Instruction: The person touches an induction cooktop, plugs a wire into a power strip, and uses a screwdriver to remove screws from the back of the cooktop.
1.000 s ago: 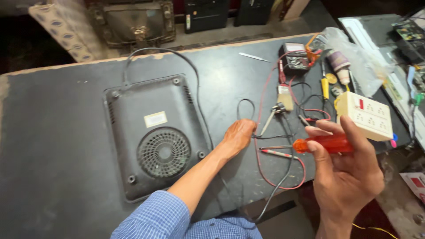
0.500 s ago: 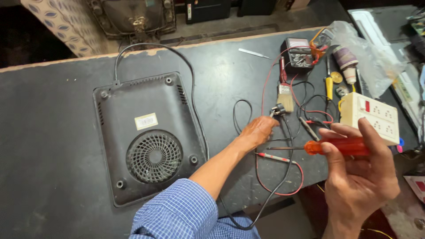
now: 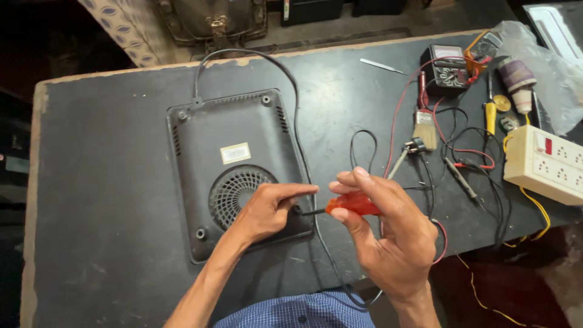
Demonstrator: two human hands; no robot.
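Note:
A black induction cooker (image 3: 231, 152) lies upside down on the dark table (image 3: 103, 182), its round fan grille facing up. My left hand (image 3: 267, 209) rests on its near right corner, forefinger stretched toward a screw hole. My right hand (image 3: 385, 228) grips a screwdriver with an orange-red handle (image 3: 352, 203); its dark shaft points left, and the tip is at that corner next to my left fingertip. The cooker's black power cord (image 3: 291, 91) loops around its right side and runs off the table's front.
To the right lie a multimeter (image 3: 446, 70) with red and black leads, a paintbrush (image 3: 425, 127), a yellow screwdriver (image 3: 490, 112), a plug (image 3: 414, 146), a white power strip (image 3: 540, 164) and a clear plastic bag (image 3: 546, 54). A bag stands on the floor behind.
My left hand moved from the wires back onto the cooker's corner. My right hand brought the screwdriver left to that corner. The view shifted so the cooker sits more central.

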